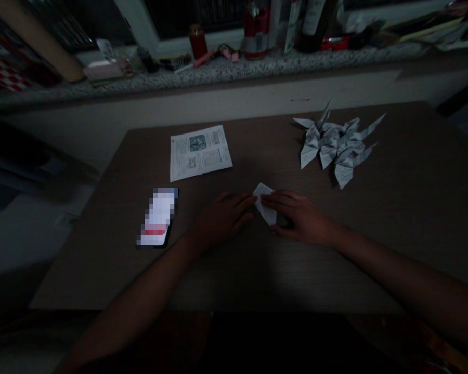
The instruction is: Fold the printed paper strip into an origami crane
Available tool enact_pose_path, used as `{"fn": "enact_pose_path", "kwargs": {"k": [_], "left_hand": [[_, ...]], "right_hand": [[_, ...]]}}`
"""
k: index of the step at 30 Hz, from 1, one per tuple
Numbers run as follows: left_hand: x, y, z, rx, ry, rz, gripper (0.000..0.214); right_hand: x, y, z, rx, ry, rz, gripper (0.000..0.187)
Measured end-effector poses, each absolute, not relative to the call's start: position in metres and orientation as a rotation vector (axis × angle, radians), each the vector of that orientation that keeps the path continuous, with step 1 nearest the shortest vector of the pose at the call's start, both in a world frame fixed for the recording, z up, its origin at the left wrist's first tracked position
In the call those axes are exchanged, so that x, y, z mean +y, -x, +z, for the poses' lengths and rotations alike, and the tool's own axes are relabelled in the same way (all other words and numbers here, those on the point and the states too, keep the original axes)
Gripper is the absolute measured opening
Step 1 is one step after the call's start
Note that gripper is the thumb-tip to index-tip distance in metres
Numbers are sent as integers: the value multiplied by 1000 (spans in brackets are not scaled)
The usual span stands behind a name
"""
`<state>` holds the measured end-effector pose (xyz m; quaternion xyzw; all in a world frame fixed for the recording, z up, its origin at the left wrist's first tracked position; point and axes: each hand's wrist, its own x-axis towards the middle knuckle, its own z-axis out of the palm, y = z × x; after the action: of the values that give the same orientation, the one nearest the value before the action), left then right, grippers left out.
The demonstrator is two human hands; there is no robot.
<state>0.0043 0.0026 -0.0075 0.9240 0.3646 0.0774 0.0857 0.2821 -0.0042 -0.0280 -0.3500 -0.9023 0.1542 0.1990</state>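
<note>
A small piece of folded printed paper (267,212) lies on the table between my hands, its point toward the far side. My left hand (224,215) comes in from the left with fingers stretched out, and its fingertips touch the paper's left edge. Across the right part of the paper rests my right hand (302,215), fingers on top and thumb at the near corner, holding it against the table. The paper's right side is hidden under those fingers. Several folded paper cranes (337,145) made of printed paper stand grouped at the far right.
A flat printed sheet (200,153) lies at the far left of the brown table (226,280). Nearer, a phone (158,218) has its screen lit and blurred. Along the back, a granite sill (226,72) holds a red can (256,31), a jar (197,41) and clutter. The room is dim.
</note>
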Motion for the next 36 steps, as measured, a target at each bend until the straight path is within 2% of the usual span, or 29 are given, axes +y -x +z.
{"fn": "enact_pose_path", "kwargs": {"k": [10, 28, 36], "left_hand": [[-6, 1, -12, 774, -2821, 287, 49], [-21, -4, -3, 732, -2805, 219, 51], [-22, -8, -4, 738, -2819, 196, 48]], "right_hand": [[-5, -283, -29, -2487, 966, 467, 64], [-5, -286, -28, -2504, 946, 527, 59], [0, -287, -28, -2387, 909, 638, 49]]}}
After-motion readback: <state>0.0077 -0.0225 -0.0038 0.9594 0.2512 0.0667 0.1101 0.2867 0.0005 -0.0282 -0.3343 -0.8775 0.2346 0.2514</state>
